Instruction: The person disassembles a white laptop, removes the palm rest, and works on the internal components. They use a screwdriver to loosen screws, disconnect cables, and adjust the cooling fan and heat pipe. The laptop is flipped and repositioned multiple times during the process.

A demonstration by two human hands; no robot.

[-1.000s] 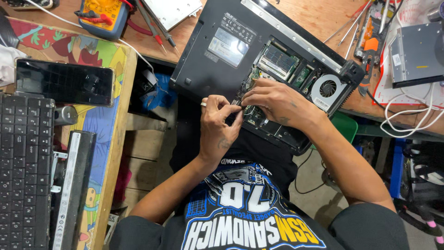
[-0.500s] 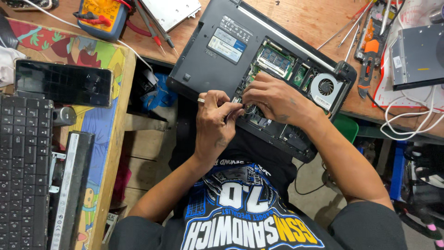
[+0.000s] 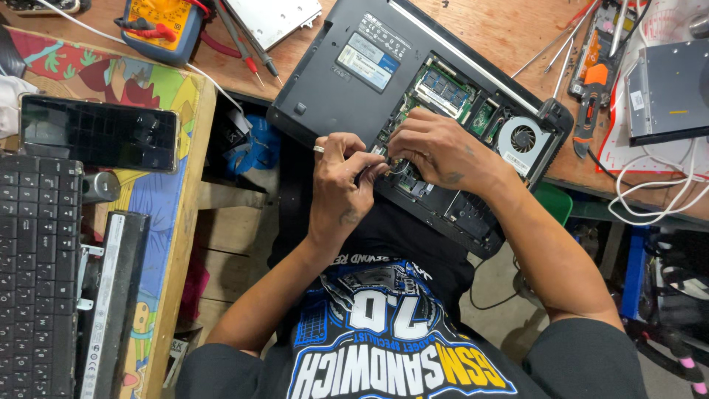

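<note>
A dark laptop (image 3: 347,81) lies bottom up on the wooden bench, tilted, its cover off so the memory module (image 3: 443,89) and round fan (image 3: 523,140) show. Both my hands meet over the open bay near its front edge. My left hand (image 3: 338,185), a ring on one finger, pinches a thin dark cable (image 3: 397,167) with its fingertips. My right hand (image 3: 437,148) curls over the same spot, fingers closed on the cable from the other side. What the cable leads to is hidden under my fingers.
A yellow multimeter (image 3: 159,22) with red and black probes lies at the back left. A phone (image 3: 100,133), a black keyboard (image 3: 33,273) and a long black battery (image 3: 111,295) rest on the colourful side table. A grey optical drive (image 3: 668,92), hand tools (image 3: 591,70) and a white cord (image 3: 657,199) sit on the right.
My hands have stayed at the same bay, with the fingers drawn closer together. The view has shifted slightly, so the laptop sits a little higher in frame.
</note>
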